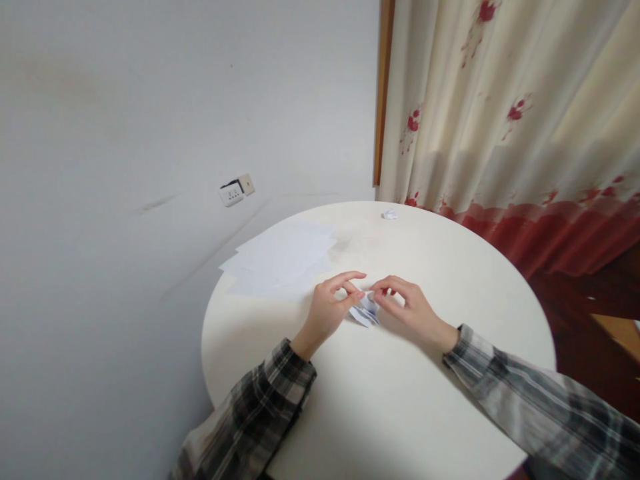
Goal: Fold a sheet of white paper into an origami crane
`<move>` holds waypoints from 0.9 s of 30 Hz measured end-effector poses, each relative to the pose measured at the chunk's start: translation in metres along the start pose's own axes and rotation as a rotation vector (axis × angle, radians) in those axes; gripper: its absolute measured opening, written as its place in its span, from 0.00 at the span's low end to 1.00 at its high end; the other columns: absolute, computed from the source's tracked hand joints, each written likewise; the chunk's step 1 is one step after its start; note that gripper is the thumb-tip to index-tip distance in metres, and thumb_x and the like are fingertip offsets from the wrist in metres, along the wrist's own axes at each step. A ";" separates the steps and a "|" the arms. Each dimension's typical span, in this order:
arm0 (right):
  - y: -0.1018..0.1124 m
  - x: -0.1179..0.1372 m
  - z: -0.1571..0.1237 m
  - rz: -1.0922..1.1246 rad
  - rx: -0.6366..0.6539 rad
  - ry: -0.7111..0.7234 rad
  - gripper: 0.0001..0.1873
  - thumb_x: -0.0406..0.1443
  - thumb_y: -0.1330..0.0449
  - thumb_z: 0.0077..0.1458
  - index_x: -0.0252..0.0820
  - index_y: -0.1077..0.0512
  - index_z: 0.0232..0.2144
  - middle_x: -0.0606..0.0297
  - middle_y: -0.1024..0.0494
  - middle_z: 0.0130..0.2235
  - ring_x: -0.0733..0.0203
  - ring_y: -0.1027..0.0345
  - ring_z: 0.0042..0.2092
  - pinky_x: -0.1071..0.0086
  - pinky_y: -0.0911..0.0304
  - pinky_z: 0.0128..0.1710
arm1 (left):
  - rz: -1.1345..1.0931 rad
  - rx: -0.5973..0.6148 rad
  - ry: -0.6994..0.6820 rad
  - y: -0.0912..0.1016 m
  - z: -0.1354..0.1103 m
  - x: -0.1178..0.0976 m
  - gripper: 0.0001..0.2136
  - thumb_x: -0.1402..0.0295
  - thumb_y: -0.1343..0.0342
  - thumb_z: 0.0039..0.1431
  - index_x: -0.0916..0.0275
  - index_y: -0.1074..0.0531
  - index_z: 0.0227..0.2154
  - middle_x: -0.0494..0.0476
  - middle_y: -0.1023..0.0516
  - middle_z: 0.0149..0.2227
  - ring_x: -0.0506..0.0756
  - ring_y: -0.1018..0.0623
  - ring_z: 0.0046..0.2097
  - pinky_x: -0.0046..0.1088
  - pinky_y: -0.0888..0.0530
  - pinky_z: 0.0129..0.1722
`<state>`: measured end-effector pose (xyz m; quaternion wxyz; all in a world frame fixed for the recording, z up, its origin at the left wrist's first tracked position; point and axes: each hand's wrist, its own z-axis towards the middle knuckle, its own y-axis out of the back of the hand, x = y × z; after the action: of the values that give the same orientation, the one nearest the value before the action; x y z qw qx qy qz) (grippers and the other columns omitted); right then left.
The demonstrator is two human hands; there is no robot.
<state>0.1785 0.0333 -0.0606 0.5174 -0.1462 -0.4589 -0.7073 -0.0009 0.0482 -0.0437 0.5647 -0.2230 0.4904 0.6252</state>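
My left hand [333, 303] and my right hand [406, 304] meet over the middle of a round white table [390, 400]. Between their fingertips lies a small folded piece of white paper [365, 311], low on the tabletop. Both hands pinch it with thumb and forefingers, the left from the left side, the right from the right side. Plaid sleeves cover both forearms.
A loose stack of white paper sheets [283, 260] lies at the table's far left edge. A small crumpled white paper [389, 214] sits at the far edge. A wall with a socket [233, 193] is on the left, a flowered curtain [510, 113] on the right.
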 end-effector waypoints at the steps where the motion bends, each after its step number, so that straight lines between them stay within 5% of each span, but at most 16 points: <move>1: -0.002 0.000 0.000 -0.010 0.018 0.006 0.06 0.37 0.44 0.53 0.41 0.29 0.32 0.64 0.27 0.30 0.62 0.34 0.33 0.68 0.40 0.35 | 0.008 -0.001 0.002 0.000 0.000 0.000 0.12 0.73 0.43 0.49 0.62 0.27 0.38 0.47 0.25 0.23 0.51 0.25 0.30 0.28 0.29 0.40; 7: -0.009 -0.005 0.000 0.084 0.059 -0.054 0.08 0.38 0.44 0.53 0.41 0.28 0.28 0.65 0.27 0.27 0.64 0.36 0.30 0.70 0.41 0.31 | 0.008 -0.022 0.022 -0.001 -0.001 -0.002 0.12 0.69 0.48 0.55 0.62 0.29 0.42 0.51 0.22 0.29 0.53 0.24 0.35 0.28 0.30 0.43; 15: -0.011 -0.023 0.004 0.414 -0.156 -0.319 0.10 0.41 0.38 0.46 0.39 0.27 0.24 0.65 0.25 0.27 0.63 0.35 0.30 0.70 0.42 0.30 | -0.134 -0.225 -0.021 -0.003 0.000 0.013 0.14 0.63 0.53 0.60 0.62 0.33 0.46 0.59 0.26 0.45 0.55 0.27 0.46 0.30 0.33 0.47; 21: -0.015 -0.027 0.005 0.507 -0.203 -0.408 0.11 0.42 0.37 0.42 0.38 0.26 0.26 0.63 0.24 0.29 0.62 0.33 0.32 0.69 0.40 0.34 | -0.081 -0.145 0.097 -0.007 0.003 0.030 0.09 0.66 0.43 0.51 0.63 0.28 0.34 0.57 0.23 0.35 0.54 0.25 0.37 0.26 0.30 0.37; 27: -0.019 -0.033 0.003 0.453 -0.139 -0.439 0.13 0.42 0.37 0.41 0.36 0.27 0.26 0.65 0.27 0.26 0.64 0.36 0.28 0.70 0.42 0.30 | -0.049 -0.030 0.164 -0.007 0.002 0.036 0.08 0.68 0.43 0.49 0.65 0.26 0.32 0.57 0.22 0.35 0.54 0.24 0.35 0.27 0.30 0.37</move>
<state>0.1753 0.0561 -0.0914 0.5393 -0.4285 -0.4660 -0.5554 -0.0033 0.0667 -0.0752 0.5343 -0.2940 0.5200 0.5980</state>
